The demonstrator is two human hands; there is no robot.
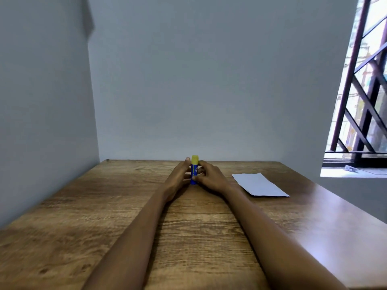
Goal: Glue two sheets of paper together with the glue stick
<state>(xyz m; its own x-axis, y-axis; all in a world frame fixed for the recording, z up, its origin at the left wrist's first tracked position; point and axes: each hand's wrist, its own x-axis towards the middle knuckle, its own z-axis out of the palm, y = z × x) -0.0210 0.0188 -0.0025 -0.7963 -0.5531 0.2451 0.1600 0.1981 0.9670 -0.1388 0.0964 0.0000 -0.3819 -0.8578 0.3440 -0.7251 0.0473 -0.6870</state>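
A plain grey wall [41,101] closes off the left side, meeting the far-left corner of a wooden table [94,216] with a strong brown grain. Both bare forearms reach forward across the tabletop and converge near its far edge.

The left hand [180,174] is held on edge beside the glue stick [194,170], its fingers bent against the left side of the blue barrel and the thumb up near the yellow cap [195,159]. The glue stick stands upright on the table, cap still on (the label is too small to read). The right hand [209,174] grips it from the other side, fingers curled round the lower barrel, so the stick is clasped between the two hands.

Right of the right wrist, well apart from the glue stick, white paper [259,185] lies flat on the table; whether it is one sheet or two stacked cannot be told. Beyond it, at the far right, a window [364,80] with dark metal bars shows bright daylight outside.
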